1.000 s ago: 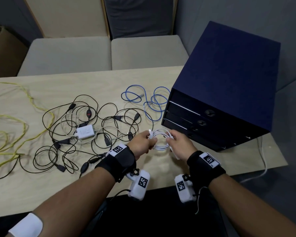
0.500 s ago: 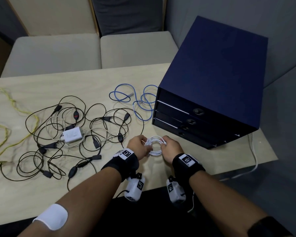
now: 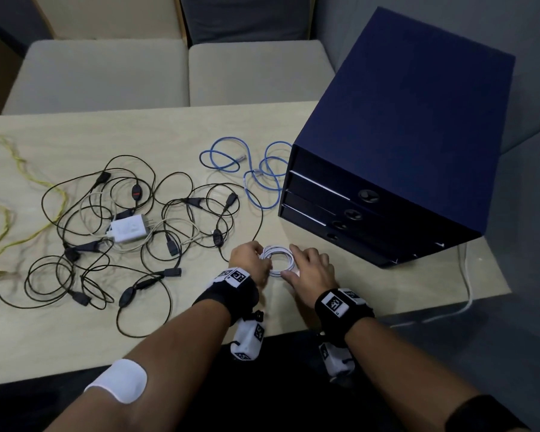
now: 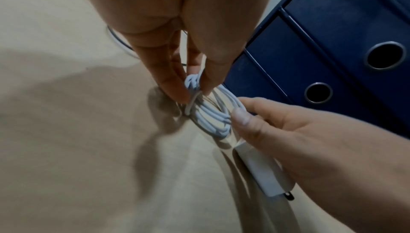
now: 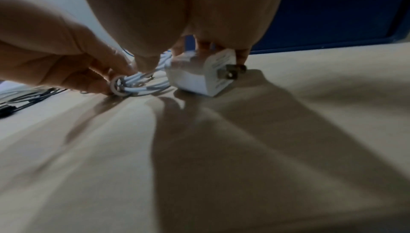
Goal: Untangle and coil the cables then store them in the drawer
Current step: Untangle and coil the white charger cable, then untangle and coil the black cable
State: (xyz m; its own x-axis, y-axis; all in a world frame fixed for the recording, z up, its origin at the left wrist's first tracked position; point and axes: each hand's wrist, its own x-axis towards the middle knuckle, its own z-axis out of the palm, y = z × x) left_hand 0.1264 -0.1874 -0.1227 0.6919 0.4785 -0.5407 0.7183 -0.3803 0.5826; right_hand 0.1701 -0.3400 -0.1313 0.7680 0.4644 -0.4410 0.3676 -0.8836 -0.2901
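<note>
A small coiled white cable (image 3: 277,260) with a white plug block (image 4: 261,170) lies on the wooden table (image 3: 200,129), just in front of the navy drawer unit (image 3: 402,145). My left hand (image 3: 261,260) pinches the coil's left side where a turn wraps round the bundle (image 4: 192,86). My right hand (image 3: 290,267) holds the right side, thumb (image 4: 241,118) on the strands and fingers behind the plug block (image 5: 199,77). All the drawers are closed. A black cable tangle (image 3: 122,232) holds a white charger (image 3: 128,227).
A blue cable (image 3: 247,169) lies loose beside the drawer unit's left front corner. A yellow cable (image 3: 3,213) trails along the table's left edge. A white cord (image 3: 465,275) hangs over the right edge. Beige seat cushions (image 3: 106,73) stand behind the table.
Both hands have brought the white coil down from just above the table onto its surface, keeping hold of it. The other cables have not moved.
</note>
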